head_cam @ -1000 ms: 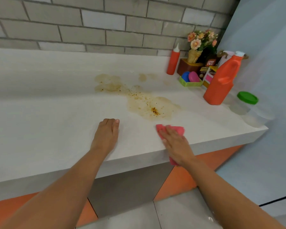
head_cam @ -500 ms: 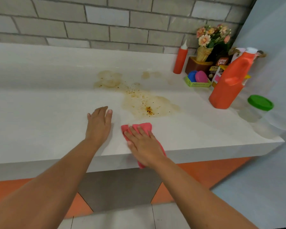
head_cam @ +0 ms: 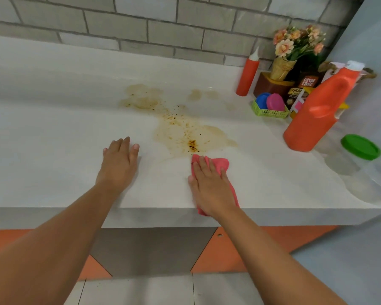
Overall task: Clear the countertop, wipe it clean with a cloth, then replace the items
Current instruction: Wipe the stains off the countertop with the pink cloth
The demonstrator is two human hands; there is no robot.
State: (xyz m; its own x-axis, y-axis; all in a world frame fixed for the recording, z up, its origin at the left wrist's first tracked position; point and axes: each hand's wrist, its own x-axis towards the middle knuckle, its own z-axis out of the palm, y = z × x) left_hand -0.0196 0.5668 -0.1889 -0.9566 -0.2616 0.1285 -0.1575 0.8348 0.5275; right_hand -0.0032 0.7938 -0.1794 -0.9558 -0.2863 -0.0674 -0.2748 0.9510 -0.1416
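A: Left hand [head_cam: 119,164]?
B: Laid flat on the worktop [head_cam: 53,150] near its front edge, holding nothing.
A: Right hand [head_cam: 211,188]?
B: Fingers straight, pressing the one pink cloth [head_cam: 221,162] at the front edge.
A: Target?
B: One large brown stain [head_cam: 185,133], just beyond the cloth, long axis running back-left; right hand nearer. Back right corner: one red bottle [head_cam: 246,78], one orange jug [head_cam: 317,115].

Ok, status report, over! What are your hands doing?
Right hand flat on cloth, at spill's edge. Left hand flat on counter. Spill unwiped. Jug off right, clear.
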